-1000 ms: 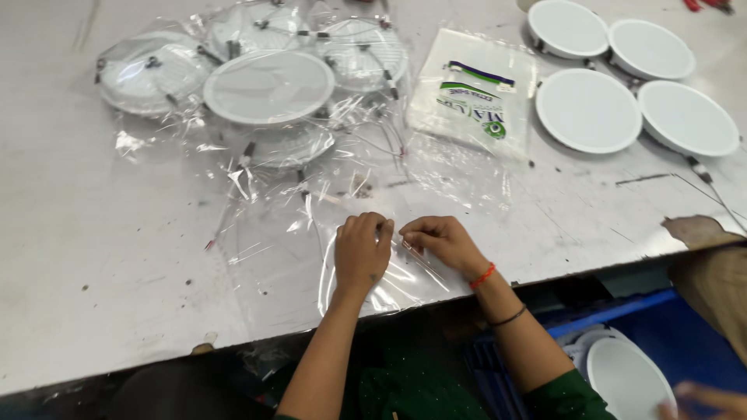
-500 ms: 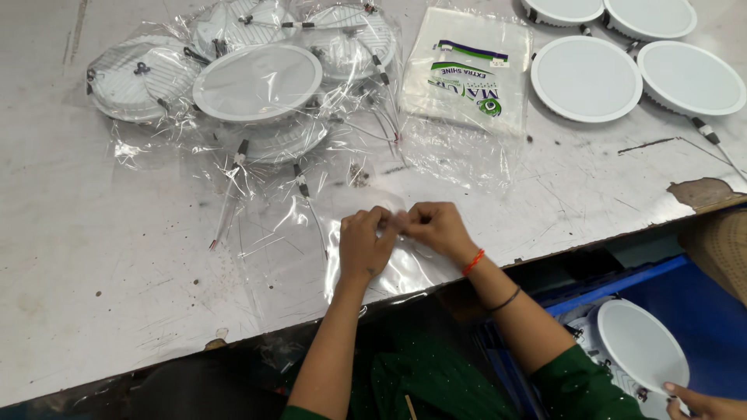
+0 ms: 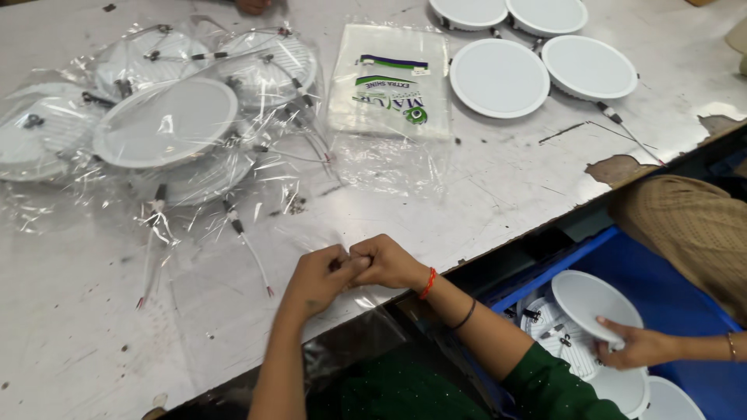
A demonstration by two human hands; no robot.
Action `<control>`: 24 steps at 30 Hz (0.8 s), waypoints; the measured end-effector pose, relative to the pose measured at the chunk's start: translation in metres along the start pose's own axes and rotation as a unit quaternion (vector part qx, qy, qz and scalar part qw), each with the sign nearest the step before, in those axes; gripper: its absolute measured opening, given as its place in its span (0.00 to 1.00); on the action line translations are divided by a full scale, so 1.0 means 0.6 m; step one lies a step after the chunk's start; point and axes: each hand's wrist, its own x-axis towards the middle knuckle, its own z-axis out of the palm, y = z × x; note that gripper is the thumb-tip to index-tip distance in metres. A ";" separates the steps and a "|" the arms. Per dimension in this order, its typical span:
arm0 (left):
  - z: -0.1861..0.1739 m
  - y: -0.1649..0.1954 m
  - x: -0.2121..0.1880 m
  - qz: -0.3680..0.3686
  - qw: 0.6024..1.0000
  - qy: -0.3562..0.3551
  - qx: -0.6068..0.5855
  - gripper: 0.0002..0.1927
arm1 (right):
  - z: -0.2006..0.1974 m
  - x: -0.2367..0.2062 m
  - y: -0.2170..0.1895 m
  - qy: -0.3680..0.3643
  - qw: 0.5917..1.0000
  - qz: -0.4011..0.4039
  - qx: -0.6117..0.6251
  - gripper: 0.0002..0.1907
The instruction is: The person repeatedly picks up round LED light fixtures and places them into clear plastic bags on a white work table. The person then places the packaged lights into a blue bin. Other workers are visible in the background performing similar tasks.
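Note:
My left hand and my right hand meet at the near edge of the metal table. Both pinch the rim of a thin clear plastic bag, which hangs down over the table's edge below them. The fingertips touch each other, and what lies between them is hidden. Just left of my hands, loose wires with red tips lie on clear film. Bagged round white lights are piled at the far left.
A flat stack of printed clear bags lies at the back middle. Several bare round white lights sit at the back right. At the lower right another person's hand holds a white light over a blue crate.
My hands have drawn closer together and come back to the table's edge, pulling the clear bag off the surface. The other person's hand has lifted a light in the crate.

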 end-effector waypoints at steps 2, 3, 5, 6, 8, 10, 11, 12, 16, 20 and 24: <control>-0.016 -0.023 -0.004 0.049 0.989 -0.059 -0.125 0.16 | -0.014 -0.008 0.006 0.007 0.996 0.045 0.078 0.16; -0.033 -0.039 -0.009 0.068 0.988 -0.042 -0.135 0.15 | -0.035 -0.010 0.008 0.039 0.989 0.067 0.128 0.13; -0.065 -0.061 -0.020 0.104 0.982 -0.005 -0.158 0.14 | -0.076 -0.020 0.008 0.140 0.970 0.093 0.175 0.13; -0.074 -0.062 -0.021 0.077 0.988 0.056 -0.122 0.12 | -0.098 -0.023 0.006 0.209 0.959 0.093 0.168 0.15; -0.075 -0.050 -0.030 0.014 0.983 0.175 -0.048 0.10 | -0.102 -0.025 0.005 0.250 0.949 0.056 0.184 0.15; -0.035 -0.008 -0.023 0.007 0.971 0.237 -0.038 0.20 | -0.075 -0.034 0.005 0.192 0.956 -0.020 0.222 0.11; -0.010 0.018 -0.021 0.004 0.963 0.267 -0.034 0.28 | -0.049 -0.037 0.007 0.179 0.956 0.009 0.233 0.11; 0.010 0.040 -0.023 0.009 0.968 0.252 -0.014 0.29 | -0.017 -0.037 0.010 0.166 0.955 0.037 0.243 0.11; 0.007 0.080 -0.036 0.045 0.960 0.276 0.028 0.27 | -0.018 -0.046 0.037 0.232 0.942 -0.006 0.244 0.10; -0.068 0.051 -0.065 0.025 0.911 0.357 0.203 0.20 | -0.180 -0.074 0.074 0.329 0.878 -0.090 0.336 0.02; -0.055 0.026 -0.050 0.047 0.926 0.300 0.225 0.17 | -0.349 -0.062 0.089 0.549 0.795 -0.057 0.250 0.06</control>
